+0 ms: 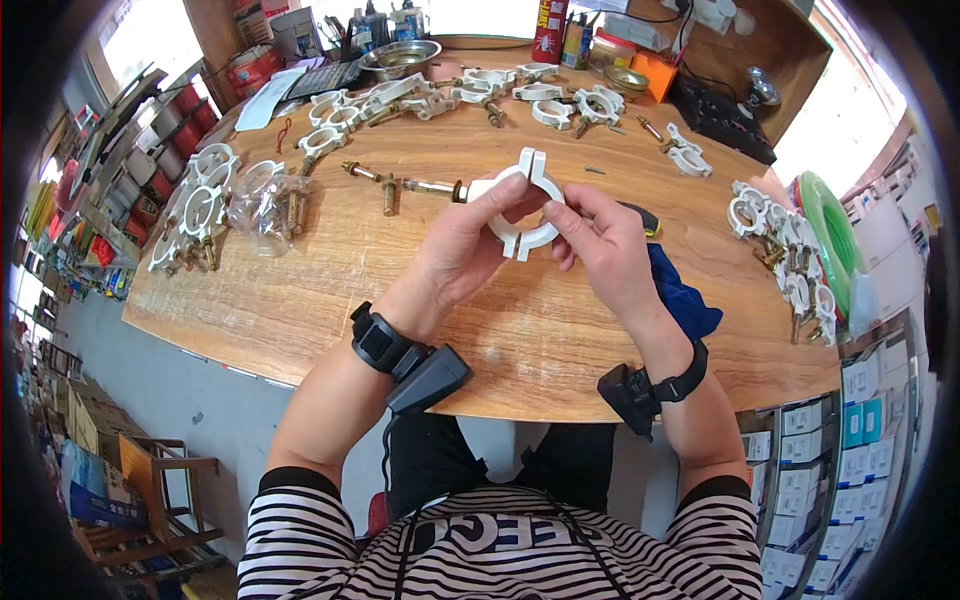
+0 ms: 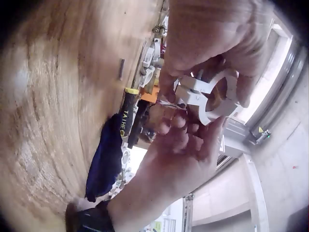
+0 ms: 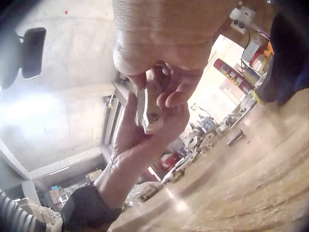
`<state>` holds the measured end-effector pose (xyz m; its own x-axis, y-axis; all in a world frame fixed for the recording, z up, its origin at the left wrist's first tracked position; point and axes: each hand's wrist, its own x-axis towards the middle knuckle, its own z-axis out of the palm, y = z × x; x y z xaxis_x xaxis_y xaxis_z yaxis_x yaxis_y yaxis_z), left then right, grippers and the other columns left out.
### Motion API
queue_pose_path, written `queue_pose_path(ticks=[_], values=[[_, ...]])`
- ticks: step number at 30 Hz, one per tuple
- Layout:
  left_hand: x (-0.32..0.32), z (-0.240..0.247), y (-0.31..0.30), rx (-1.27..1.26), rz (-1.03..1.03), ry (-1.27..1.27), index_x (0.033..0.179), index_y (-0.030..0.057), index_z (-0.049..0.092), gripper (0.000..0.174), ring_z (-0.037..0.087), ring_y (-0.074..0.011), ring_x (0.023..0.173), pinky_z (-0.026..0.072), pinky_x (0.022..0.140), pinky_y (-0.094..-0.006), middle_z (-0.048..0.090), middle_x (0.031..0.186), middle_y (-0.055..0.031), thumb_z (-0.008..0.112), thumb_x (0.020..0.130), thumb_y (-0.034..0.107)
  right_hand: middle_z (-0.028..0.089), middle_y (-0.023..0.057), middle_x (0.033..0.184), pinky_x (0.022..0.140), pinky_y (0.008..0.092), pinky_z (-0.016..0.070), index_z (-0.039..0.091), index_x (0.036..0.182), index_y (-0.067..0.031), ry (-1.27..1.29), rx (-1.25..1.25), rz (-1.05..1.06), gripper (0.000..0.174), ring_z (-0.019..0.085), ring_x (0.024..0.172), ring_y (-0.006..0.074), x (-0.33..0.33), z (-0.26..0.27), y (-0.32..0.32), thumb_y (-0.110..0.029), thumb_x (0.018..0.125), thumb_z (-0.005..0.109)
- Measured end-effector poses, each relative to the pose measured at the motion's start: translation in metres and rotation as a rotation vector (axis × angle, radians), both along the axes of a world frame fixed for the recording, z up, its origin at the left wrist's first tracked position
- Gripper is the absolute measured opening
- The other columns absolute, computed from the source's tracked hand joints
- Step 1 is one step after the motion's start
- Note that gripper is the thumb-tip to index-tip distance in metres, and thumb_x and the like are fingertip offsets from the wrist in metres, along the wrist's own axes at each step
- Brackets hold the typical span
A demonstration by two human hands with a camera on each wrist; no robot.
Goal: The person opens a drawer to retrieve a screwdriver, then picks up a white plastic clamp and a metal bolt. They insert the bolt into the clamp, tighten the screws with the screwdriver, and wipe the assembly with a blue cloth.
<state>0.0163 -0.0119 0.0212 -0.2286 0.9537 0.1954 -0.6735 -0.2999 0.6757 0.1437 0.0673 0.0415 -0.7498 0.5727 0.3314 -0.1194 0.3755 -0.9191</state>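
Observation:
Above the table's middle, both hands hold a white ring-shaped pipe clamp [image 1: 541,236], its two halves meeting at lugs top and bottom with a narrow gap. My left hand [image 1: 455,245] grips its left side, thumb laid over the ring. On the right side my right hand [image 1: 608,250] pinches the rim between thumb and fingers. A metal anchor bolt [image 1: 432,187] points left from the clamp's left side. In the left wrist view a lug of the clamp [image 2: 194,95] shows close to the right fingertips. The right wrist view has the clamp [image 3: 151,108] edge-on between both hands.
More white clamps with bolts lie along the back [image 1: 400,92], left [image 1: 205,210] and right [image 1: 790,240] of the wooden table [image 1: 400,340]. A clear plastic bag [image 1: 262,215], loose bolts [image 1: 389,195], a navy cloth [image 1: 682,300] and a green hose coil [image 1: 832,240] lie around.

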Motion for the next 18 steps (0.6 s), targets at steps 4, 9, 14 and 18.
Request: queue_pose_path(ticks=[4, 9, 14, 18], values=[[-0.001, -0.001, -0.001, -0.048, 0.011, 0.101, 0.103, 0.0056, 0.05, 0.029, 0.048, -0.0151, 0.097, 0.0418, 0.079, -0.0296, 0.054, 0.095, -0.0047, 0.056, 0.08, 0.021, 0.052, 0.0028, 0.059, 0.044, 0.0201, 0.037, 0.057, 0.086, 0.0022, -0.013, 0.006, 0.001, 0.022, 0.046, 0.049, 0.0061, 0.001, 0.001, 0.001, -0.02, 0.08, 0.055], [0.003, -0.004, 0.001, -0.065, 0.028, 0.131, 0.103, 0.0065, 0.049, 0.028, 0.049, -0.0146, 0.095, 0.0432, 0.078, -0.0301, 0.054, 0.097, -0.0042, 0.053, 0.082, 0.024, 0.053, 0.0036, 0.058, 0.042, 0.0204, 0.0355, 0.059, 0.079, 0.0019, -0.073, 0.066, -0.017, 0.022, 0.046, 0.046, 0.0064, 0.003, 0.005, 0.005, -0.02, 0.079, 0.057], [0.001, -0.005, 0.005, -0.119, 0.123, 0.11, 0.103, 0.0064, 0.049, 0.028, 0.054, -0.017, 0.09, 0.0453, 0.08, -0.036, 0.056, 0.094, -0.005, 0.052, 0.082, 0.024, 0.054, 0.003, 0.058, 0.043, 0.0203, 0.038, 0.059, 0.077, 0.0019, -0.133, -0.091, 0.047, 0.026, 0.049, 0.047, 0.0072, 0.004, 0.01, 0.01, -0.023, 0.08, 0.055], [-0.007, -0.002, 0.003, -0.122, 0.159, 0.037, 0.104, 0.0072, 0.05, 0.029, 0.057, -0.0179, 0.086, 0.0488, 0.076, -0.0406, 0.058, 0.093, -0.0051, 0.053, 0.081, 0.025, 0.058, 0.0059, 0.069, 0.051, 0.0208, 0.0422, 0.06, 0.085, 0.0017, -0.327, 0.045, -0.034, 0.024, 0.054, 0.059, 0.0108, 0.007, 0.009, 0.04, -0.021, 0.08, 0.053]])
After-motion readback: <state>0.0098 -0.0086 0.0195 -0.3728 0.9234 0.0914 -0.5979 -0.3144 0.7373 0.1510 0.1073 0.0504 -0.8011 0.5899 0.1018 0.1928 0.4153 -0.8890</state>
